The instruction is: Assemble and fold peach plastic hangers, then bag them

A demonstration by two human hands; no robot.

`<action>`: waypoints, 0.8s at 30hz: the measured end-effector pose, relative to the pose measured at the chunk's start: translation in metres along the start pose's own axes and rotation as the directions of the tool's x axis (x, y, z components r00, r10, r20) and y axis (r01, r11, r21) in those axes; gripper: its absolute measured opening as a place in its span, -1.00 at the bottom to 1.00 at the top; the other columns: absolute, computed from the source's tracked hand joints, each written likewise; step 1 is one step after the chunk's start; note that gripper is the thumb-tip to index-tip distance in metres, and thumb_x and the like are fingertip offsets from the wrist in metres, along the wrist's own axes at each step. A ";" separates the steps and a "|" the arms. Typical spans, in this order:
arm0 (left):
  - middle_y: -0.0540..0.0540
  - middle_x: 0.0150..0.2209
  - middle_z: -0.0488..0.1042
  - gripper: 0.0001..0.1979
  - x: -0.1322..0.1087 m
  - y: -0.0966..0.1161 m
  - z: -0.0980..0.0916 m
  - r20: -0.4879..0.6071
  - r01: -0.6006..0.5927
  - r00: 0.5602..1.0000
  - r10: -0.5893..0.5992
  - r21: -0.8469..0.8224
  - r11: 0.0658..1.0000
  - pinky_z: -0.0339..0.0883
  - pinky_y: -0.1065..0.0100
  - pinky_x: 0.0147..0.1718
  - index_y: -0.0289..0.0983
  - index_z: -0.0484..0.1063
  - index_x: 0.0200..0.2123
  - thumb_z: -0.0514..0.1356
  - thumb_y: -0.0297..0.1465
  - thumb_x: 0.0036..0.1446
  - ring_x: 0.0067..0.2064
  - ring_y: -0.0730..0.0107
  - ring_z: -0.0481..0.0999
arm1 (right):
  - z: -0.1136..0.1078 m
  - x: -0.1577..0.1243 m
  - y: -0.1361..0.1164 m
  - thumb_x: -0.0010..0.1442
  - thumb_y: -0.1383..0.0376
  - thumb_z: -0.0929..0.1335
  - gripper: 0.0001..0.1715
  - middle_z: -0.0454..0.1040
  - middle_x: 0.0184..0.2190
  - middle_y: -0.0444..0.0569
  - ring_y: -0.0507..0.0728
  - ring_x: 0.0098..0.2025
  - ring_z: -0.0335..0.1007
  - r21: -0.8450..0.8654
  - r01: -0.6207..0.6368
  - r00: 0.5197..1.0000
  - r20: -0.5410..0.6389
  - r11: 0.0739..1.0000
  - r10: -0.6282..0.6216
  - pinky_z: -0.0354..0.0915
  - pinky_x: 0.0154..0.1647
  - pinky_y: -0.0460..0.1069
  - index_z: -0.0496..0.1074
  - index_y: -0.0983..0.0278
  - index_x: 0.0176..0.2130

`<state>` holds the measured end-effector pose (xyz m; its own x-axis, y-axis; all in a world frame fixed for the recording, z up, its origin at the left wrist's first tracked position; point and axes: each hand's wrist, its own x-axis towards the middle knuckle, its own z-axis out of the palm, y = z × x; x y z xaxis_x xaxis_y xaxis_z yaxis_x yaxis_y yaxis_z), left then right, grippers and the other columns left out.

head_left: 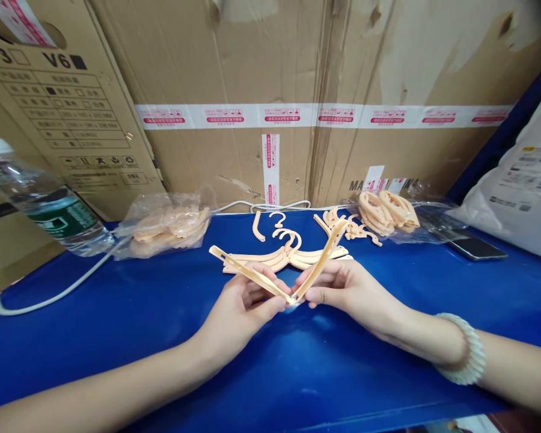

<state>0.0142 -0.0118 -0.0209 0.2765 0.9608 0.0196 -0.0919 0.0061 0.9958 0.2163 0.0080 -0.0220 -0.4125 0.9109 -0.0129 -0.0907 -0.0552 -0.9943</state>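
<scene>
Above the middle of the blue worktop (pixel 139 307), your left hand (pixel 246 304) is pinching the left strip (pixel 237 265) and your right hand (pixel 349 288) the right strip (pixel 328 249), thumbs pressing against fingers, the strips' lower ends meeting in a V; you are gripping close to this joint, presumably for finer control. Beyond, pale hangers (pixel 261 260) are lying together, apparently grouped to save room. Nearer the far edge, a left bag (pixel 174 225) and a right bag (pixel 388 213) are holding similar pieces, a bottle (pixel 65 213) is standing toward the far left corner, and cardboard boxes (pixel 234 60) are walling the far edge
</scene>
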 end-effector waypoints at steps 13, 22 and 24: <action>-0.05 -0.32 0.65 -0.81 0.000 -0.001 -0.003 -0.036 -0.011 0.999 0.013 0.047 0.999 0.52 0.37 -0.23 -0.26 0.47 -0.35 0.40 -0.45 -0.04 -0.29 0.31 0.64 | 0.003 -0.003 0.000 -0.08 0.32 0.58 -0.77 0.65 -0.42 -0.08 0.08 -0.37 0.60 -0.013 0.033 0.999 -0.003 0.999 -0.033 0.50 -0.21 -0.02 0.59 0.27 -0.34; -0.01 -0.38 0.63 -0.73 0.001 -0.006 -0.003 -0.069 -0.003 0.998 0.003 -0.007 1.000 0.52 0.41 -0.26 -0.28 0.39 -0.35 0.42 -0.45 -0.09 -0.32 0.36 0.64 | 0.007 -0.005 0.000 -0.09 0.23 0.59 -0.70 0.65 -0.41 -0.05 0.12 -0.35 0.60 -0.058 0.044 0.999 -0.005 0.997 -0.045 0.51 -0.19 0.00 0.59 0.30 -0.33; 0.04 -0.44 0.62 -0.72 0.000 -0.005 -0.002 -0.080 0.002 0.997 -0.004 -0.025 1.000 0.52 0.43 -0.30 -0.26 0.36 -0.36 0.41 -0.48 -0.10 -0.38 0.40 0.63 | 0.008 -0.005 0.000 -0.10 0.24 0.60 -0.70 0.64 -0.42 -0.06 0.09 -0.36 0.60 -0.042 0.050 0.999 -0.004 0.998 -0.050 0.51 -0.21 -0.03 0.58 0.30 -0.33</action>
<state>0.0130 -0.0110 -0.0256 0.1999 0.9798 0.0080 -0.1146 0.0152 0.9933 0.2114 0.0002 -0.0209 -0.4036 0.9142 0.0368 -0.0736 0.0076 -0.9973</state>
